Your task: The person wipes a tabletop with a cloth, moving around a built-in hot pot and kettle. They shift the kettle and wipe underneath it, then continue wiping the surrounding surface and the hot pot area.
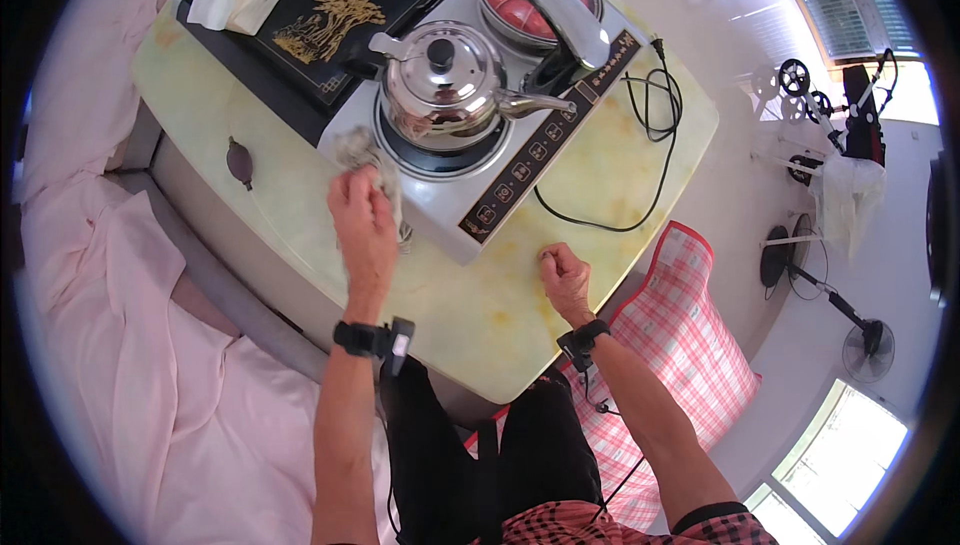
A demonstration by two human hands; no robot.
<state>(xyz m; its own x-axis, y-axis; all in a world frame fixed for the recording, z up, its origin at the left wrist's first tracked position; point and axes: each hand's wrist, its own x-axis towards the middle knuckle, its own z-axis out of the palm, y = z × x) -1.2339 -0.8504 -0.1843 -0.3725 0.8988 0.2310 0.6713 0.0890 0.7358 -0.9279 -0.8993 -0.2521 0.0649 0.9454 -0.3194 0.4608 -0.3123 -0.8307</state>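
My left hand (365, 218) presses a grey cloth (366, 151) against the left corner of a silver electric tea stove (439, 222). Just right of the cloth, a shiny steel kettle (442, 87) with a black lid knob sits on the stove's round plate, its spout pointing right. Behind it is a steel pot (536, 1) with red contents, partly hidden by a curved chrome spout or arm (555, 8). My right hand (565, 278) rests curled, with nothing seen in it, on the yellow-green stone-look tabletop (480, 320), below the stove's touch-button strip.
A black power cord (664, 132) with its plug lies on the table's right side. A dark rubber bulb (240, 164) lies at the left. A tissue pack (238, 1) rests on the black tea tray (300, 79). A checked cushion (675, 335) and pink bedding (210, 425) flank the table.
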